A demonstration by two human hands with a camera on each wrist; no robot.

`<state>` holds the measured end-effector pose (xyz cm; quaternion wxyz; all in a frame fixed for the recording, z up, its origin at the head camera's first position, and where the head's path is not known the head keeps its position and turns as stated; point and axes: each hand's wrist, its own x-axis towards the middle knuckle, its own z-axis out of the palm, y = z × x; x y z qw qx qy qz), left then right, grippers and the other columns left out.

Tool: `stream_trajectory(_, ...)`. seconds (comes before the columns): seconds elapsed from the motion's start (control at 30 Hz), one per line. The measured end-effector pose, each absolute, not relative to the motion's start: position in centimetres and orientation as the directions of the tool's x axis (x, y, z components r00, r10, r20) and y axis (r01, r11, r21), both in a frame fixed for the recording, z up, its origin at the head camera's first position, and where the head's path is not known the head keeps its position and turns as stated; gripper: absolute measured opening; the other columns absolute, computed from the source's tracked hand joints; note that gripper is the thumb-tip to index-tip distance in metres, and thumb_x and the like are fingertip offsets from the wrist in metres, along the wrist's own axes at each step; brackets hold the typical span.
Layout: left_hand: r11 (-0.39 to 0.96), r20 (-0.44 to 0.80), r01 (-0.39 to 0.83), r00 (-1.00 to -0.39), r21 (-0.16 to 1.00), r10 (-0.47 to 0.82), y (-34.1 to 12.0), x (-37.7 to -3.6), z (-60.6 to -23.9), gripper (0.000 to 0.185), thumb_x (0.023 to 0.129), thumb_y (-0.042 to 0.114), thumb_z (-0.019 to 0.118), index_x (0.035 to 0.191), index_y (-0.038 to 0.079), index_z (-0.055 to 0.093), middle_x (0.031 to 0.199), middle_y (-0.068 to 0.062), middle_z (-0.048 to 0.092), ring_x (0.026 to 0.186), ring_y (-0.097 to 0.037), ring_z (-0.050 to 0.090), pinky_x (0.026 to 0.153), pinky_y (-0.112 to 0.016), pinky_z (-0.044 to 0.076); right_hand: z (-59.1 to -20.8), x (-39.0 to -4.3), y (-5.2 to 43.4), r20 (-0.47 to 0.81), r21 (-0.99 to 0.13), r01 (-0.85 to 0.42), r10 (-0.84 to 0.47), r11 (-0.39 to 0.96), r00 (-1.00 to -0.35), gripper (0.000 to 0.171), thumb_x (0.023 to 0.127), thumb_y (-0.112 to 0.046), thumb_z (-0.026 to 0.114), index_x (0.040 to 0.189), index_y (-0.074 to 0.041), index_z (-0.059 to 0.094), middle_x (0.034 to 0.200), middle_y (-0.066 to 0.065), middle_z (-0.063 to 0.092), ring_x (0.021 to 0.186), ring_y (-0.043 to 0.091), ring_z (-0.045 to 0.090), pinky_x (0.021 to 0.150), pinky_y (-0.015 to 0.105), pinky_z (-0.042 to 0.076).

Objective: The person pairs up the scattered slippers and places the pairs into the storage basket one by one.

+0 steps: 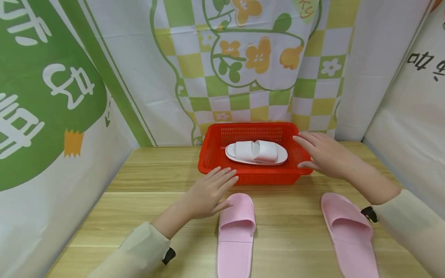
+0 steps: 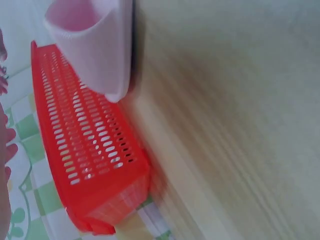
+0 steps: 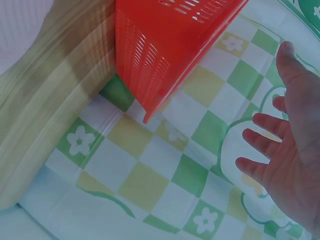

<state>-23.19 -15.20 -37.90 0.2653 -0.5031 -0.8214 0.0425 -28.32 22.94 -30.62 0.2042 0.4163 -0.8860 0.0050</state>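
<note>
Two open hands hover at a red basket (image 1: 212,154) holding a pair of white slippers (image 1: 256,152) on a wooden table (image 1: 146,181).

The basket stands at the far middle of the table, against a green-and-yellow checked backdrop (image 1: 243,96), with the white slippers lying side by side inside it. The left hand (image 1: 208,193) reaches toward the basket's near-left edge, fingers straight and close together, gripping nothing; whether the tips touch the rim cannot be told. The right hand (image 1: 321,154) is over the basket's right rim, fingers spread and relaxed, also holding nothing. Two pink slippers lie on the near part of the table: the left pink slipper (image 1: 235,235) just beside the left hand, the right pink slipper (image 1: 349,235) near the right forearm, well apart from its mate.
</note>
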Motion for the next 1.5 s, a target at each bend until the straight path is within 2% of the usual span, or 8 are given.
stream_trajectory(0.17, 0.400, 0.330, 0.846, -0.288, -0.352, 0.899, -14.7, -22.7, -38.6, 0.063, 0.092, 0.042, 0.062, 0.138, 0.002, 0.051, 0.142, -0.016, 0.049, 0.134, -0.031, 0.042, 0.113, -0.045, 0.025, -30.6, -27.0, 23.6, 0.359, 0.161, -0.739, -0.736, 0.655, -0.574, 0.082, 0.077, -0.031, 0.081, 0.140, 0.006, 0.043, 0.138, 0.027, 0.046, 0.121, 0.044, 0.047, 0.096, 0.060, 0.040)
stream_trajectory(0.37, 0.349, 0.240, 0.875, -0.278, -0.336, 0.930, -14.5, -22.3, -39.4, 0.061, 0.097, 0.045, 0.052, 0.143, 0.006, 0.045, 0.144, -0.014, 0.047, 0.136, -0.029, 0.039, 0.115, -0.041, 0.021, -31.0, -25.8, 24.6, 0.403, 0.176, -0.768, -0.757, 0.615, -0.514, 0.083, 0.075, -0.032, 0.083, 0.139, 0.006, 0.044, 0.134, 0.027, 0.050, 0.117, 0.044, 0.050, 0.093, 0.061, 0.042)
stream_trajectory(0.6, 0.265, 0.212, 0.904, -0.202, -0.334, 0.956, -15.1, -22.4, -40.4, 0.060, 0.097, 0.044, 0.053, 0.144, 0.008, 0.045, 0.145, -0.014, 0.046, 0.135, -0.029, 0.040, 0.115, -0.041, 0.022, -31.9, -24.6, 26.0, 0.471, 0.178, -0.801, -0.764, 0.572, -0.441, 0.081, 0.096, -0.062, 0.032, 0.136, 0.007, 0.046, 0.129, 0.025, 0.053, 0.114, 0.043, 0.052, 0.090, 0.061, 0.043)
stream_trajectory(1.17, 0.138, 0.156, 0.918, -0.084, -0.373, 0.984, -15.3, -24.1, -42.1, 0.060, 0.101, 0.046, 0.036, 0.147, 0.008, 0.043, 0.151, -0.013, 0.039, 0.138, -0.031, 0.036, 0.114, -0.043, 0.022, -34.5, -22.0, 29.4, 0.458, 0.170, -0.782, -0.751, 0.600, -0.476, 0.082, 0.094, -0.064, 0.028, 0.136, 0.003, 0.049, 0.129, 0.019, 0.054, 0.111, 0.039, 0.053, 0.088, 0.052, 0.042)
stream_trajectory(1.23, 0.128, 0.149, 0.913, -0.075, -0.387, 0.986, -15.1, -24.2, -42.2, 0.060, 0.102, 0.047, 0.028, 0.147, 0.009, 0.043, 0.151, -0.012, 0.039, 0.138, -0.031, 0.036, 0.115, -0.043, 0.022, -34.8, -21.7, 29.7, 0.445, 0.169, -0.784, -0.756, 0.597, -0.480, 0.077, 0.091, -0.060, 0.051, 0.136, 0.002, 0.050, 0.127, 0.019, 0.055, 0.110, 0.039, 0.054, 0.087, 0.053, 0.042)
stream_trajectory(1.33, 0.124, 0.144, 0.910, -0.072, -0.396, 0.987, -14.9, -24.3, -42.5, 0.064, 0.103, 0.048, 0.017, 0.147, 0.010, 0.044, 0.151, -0.012, 0.039, 0.138, -0.031, 0.035, 0.115, -0.042, 0.022, -35.2, -21.3, 30.1, 0.420, 0.179, -0.779, -0.763, 0.601, -0.491, 0.079, 0.071, -0.034, 0.084, 0.134, 0.000, 0.051, 0.125, 0.019, 0.056, 0.108, 0.038, 0.056, 0.084, 0.055, 0.044)
stream_trajectory(1.4, 0.124, 0.143, 0.910, -0.072, -0.395, 0.987, -14.7, -24.3, -42.7, 0.065, 0.103, 0.047, 0.013, 0.147, 0.011, 0.044, 0.151, -0.012, 0.039, 0.138, -0.031, 0.035, 0.114, -0.042, 0.023, -35.4, -21.0, 30.3, 0.394, 0.182, -0.771, -0.764, 0.610, -0.511, 0.091, 0.053, -0.012, 0.089, 0.135, -0.001, 0.051, 0.127, 0.019, 0.055, 0.109, 0.038, 0.055, 0.085, 0.057, 0.044)
stream_trajectory(1.5, 0.124, 0.131, 0.915, -0.078, -0.384, 0.988, -14.6, -24.3, -42.9, 0.065, 0.103, 0.046, 0.012, 0.147, 0.011, 0.043, 0.151, -0.011, 0.039, 0.139, -0.030, 0.034, 0.115, -0.042, 0.022, -36.0, -20.7, 30.7, 0.364, 0.189, -0.760, -0.763, 0.622, -0.533, 0.093, 0.050, -0.007, 0.091, 0.135, -0.004, 0.052, 0.130, 0.019, 0.054, 0.112, 0.039, 0.054, 0.086, 0.058, 0.044)
